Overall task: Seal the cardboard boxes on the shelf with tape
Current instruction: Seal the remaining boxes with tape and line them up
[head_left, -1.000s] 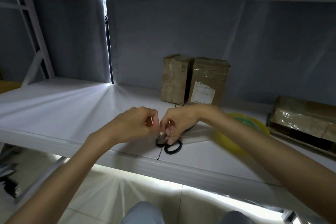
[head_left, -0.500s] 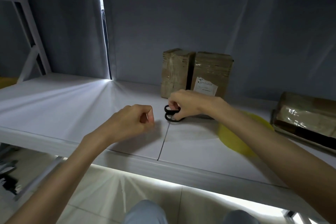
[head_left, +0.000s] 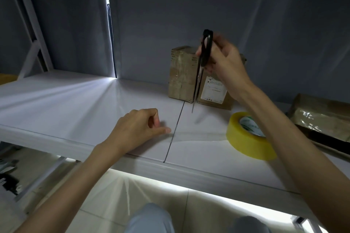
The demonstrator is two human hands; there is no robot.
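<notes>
Right hand [head_left: 225, 62]: raised above the shelf [head_left: 75, 104], fingers curled round the black handles of the scissors [head_left: 203, 58], blades hanging point down, tip clear of the shelf surface.

Left hand [head_left: 140, 128]: low over the shelf near its front edge, fingers curled in, thumb and forefinger pinched on the end of a clear tape strip [head_left: 198, 134] that runs across to the roll.

Tape roll [head_left: 250, 138]: yellowish, lying tilted on the shelf beside the right forearm.

Boxes [head_left: 181, 73]: two brown cardboard boxes, upright and side by side at the back of the shelf, behind the scissors.

Flat box [head_left: 322, 117]: lying at the right end of the shelf.
</notes>
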